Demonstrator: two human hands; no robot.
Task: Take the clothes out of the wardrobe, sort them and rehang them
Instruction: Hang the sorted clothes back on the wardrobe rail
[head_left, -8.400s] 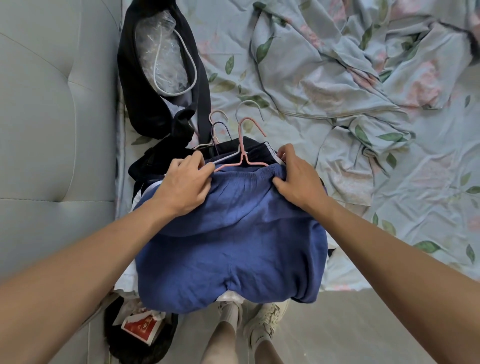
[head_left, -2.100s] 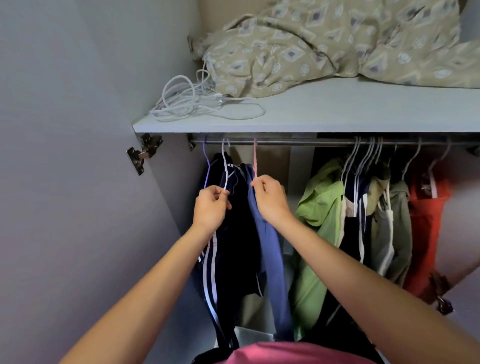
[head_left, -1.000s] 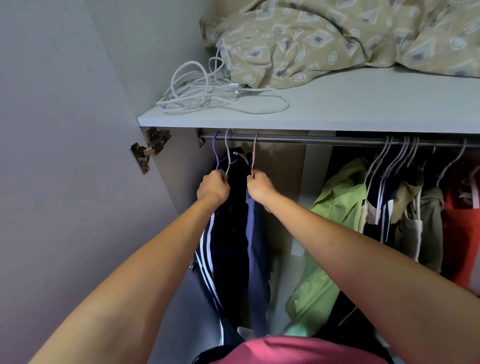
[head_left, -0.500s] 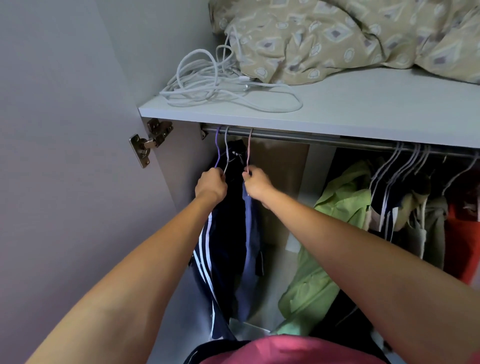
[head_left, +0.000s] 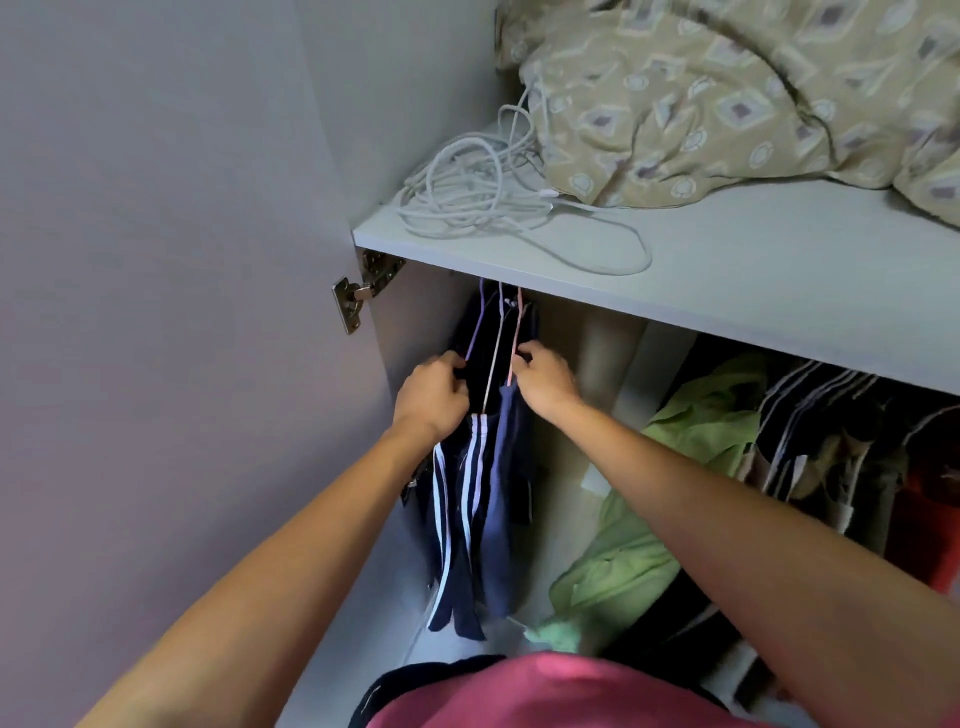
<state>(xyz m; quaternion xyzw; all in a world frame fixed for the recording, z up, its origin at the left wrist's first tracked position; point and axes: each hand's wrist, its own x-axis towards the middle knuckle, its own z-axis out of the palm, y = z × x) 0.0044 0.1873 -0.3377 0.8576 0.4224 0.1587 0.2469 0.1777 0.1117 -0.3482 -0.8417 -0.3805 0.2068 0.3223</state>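
At the left end of the wardrobe hang dark navy striped trousers (head_left: 457, 509) and a blue garment (head_left: 506, 499) on thin wire hangers. My left hand (head_left: 431, 397) grips the dark garment at the purple hanger (head_left: 475, 332). My right hand (head_left: 543, 379) pinches the pink hanger (head_left: 517, 338) that carries the blue garment. A white hanger (head_left: 493, 358) runs between the two hands. The rail is hidden behind the shelf (head_left: 727, 291) edge.
A green garment (head_left: 670, 483), several dark and striped clothes (head_left: 831, 441) and a red one (head_left: 930, 525) hang to the right. On the shelf lie a coiled white cable (head_left: 483, 192) and a patterned quilt (head_left: 727, 93). The open door (head_left: 156, 312) with its hinge (head_left: 358, 296) stands left.
The view has tilted up and closer, so the shelf edge now hides the rail. Both hands stay on the hangers at the left end, the garments bunched close against the wardrobe side.
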